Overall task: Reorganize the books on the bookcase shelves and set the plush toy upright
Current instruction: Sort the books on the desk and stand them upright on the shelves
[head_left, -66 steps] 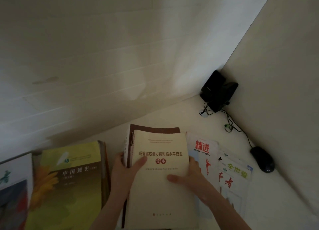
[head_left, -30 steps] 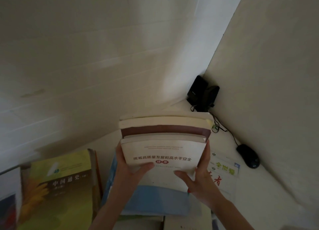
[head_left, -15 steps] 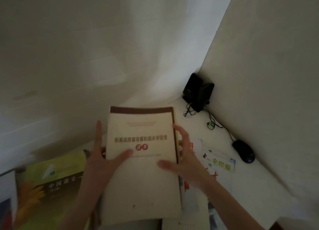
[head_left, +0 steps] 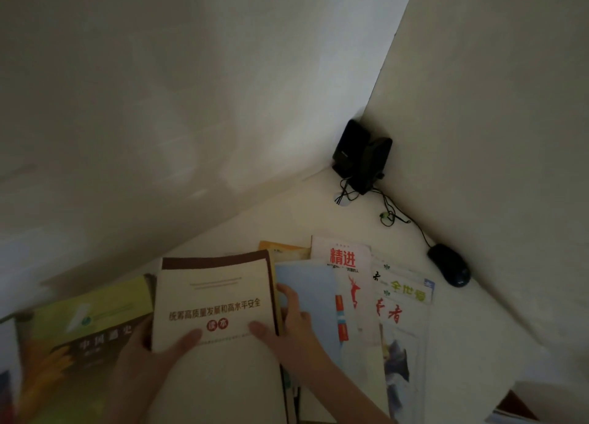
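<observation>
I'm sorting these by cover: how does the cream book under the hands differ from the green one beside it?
The cream book has a plain cover with a brown top band; the green book is yellow-green with a flower. Both hands, left hand and right hand, grip the cream book; the green book lies untouched. Both face cover-up.

"统筹高质量发展和高水平安全" on cream book [head_left: 216, 299]; "精进" on white book [head_left: 342, 259]

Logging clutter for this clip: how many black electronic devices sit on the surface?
2: a black speaker unit in the far corner, and a black mouse along the right wall. Others may be hidden under the books.
</observation>
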### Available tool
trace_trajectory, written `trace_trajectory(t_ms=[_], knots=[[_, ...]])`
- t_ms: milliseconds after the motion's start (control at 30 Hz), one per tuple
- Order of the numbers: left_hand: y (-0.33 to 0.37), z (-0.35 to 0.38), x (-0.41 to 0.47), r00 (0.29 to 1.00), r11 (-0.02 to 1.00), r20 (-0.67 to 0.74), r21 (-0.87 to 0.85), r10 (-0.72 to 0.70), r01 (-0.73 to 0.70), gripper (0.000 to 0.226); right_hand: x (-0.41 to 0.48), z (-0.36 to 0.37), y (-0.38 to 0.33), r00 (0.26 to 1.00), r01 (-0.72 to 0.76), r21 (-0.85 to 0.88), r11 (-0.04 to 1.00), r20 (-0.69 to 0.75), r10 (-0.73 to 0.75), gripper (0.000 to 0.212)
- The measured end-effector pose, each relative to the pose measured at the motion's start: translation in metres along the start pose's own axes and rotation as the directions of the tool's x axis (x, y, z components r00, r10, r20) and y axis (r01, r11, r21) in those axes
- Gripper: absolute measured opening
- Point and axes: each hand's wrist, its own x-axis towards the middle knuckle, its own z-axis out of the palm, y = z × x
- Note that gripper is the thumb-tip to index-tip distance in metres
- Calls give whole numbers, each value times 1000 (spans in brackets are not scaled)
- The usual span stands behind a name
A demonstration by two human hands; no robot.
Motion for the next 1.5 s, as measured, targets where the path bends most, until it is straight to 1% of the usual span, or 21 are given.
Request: trace_trajectory(t_ms=[67,100,133,167,233,267,333,400,433,467,567,700,767,933,1067,1167,1267,1333,1400,1467,1500], knots=[[-2,1,0,1000,999,-3,-31,6,-6,73,-3,-14,4,976,-2,-216,976,-215,-46,59],[-4,1,1,1000,999,-6,-43,7,-8,71,-3,-29,12,928,3,-279,960,-358,-106,59],[-5,2,1,1000,999,1,-53,11,-11,71,-2,-46,19,882,-34,-251,967,-463,-90,62],[-5,3,1,1000,998,12,-55,12,-11,71,1,-63,29,858,-119,-165,979,-514,18,68],[-4,4,2,1000,998,24,-56,16,-15,73,5,-89,45,844,-297,82,951,-443,302,80],[-5,5,3,1000,998,27,-60,16,-15,74,6,-94,50,851,-337,162,928,-369,374,78],[-6,6,4,1000,998,22,-56,11,-10,75,8,-95,54,881,-356,235,904,-238,409,57],[-6,9,6,1000,999,29,-45,8,-6,73,13,-91,62,904,-331,283,900,-179,389,32],[-7,10,6,999,999,38,-37,18,-17,72,15,-90,66,904,-331,318,888,-164,395,28],[-7,11,5,999,999,46,-33,28,-27,71,16,-89,68,904,-319,348,881,-167,393,31],[-5,14,0,998,997,33,-56,58,-56,75,16,-84,68,905,-261,360,896,-230,356,52],[-2,14,-8,986,987,39,-29,161,-160,104,9,-79,60,905,-176,288,941,-329,270,43],[-3,12,-6,978,979,60,-57,200,-196,105,5,-80,54,902,-126,247,961,-374,215,44],[-6,11,-1,981,982,88,-92,172,-163,94,-8,-102,14,877,7,107,994,-478,45,37],[-2,14,-2,977,972,59,-124,207,-199,93,-23,-147,-20,810,51,-50,997,-582,-70,38],[-2,15,-3,972,974,83,-75,219,-213,98,-43,-177,-55,700,122,-217,969,-673,-239,32],[-7,17,-1,963,969,119,5,244,-246,106,-57,-179,-94,572,250,-392,886,-678,-461,31],[-19,19,9,962,969,122,4,244,-246,107,-56,-158,-100,518,320,-537,781,-591,-619,22],[-17,18,8,946,953,120,-28,302,-301,106,-49,-126,-82,445,403,-728,555,-374,-814,11],[-9,16,0,929,937,128,-91,348,-338,103,-42,-81,-44,423,468,-809,355,-147,-894,28],[-6,15,-2,933,943,144,-114,328,-314,98,-41,-58,-21,443,499,-817,289,-46,-895,33]])
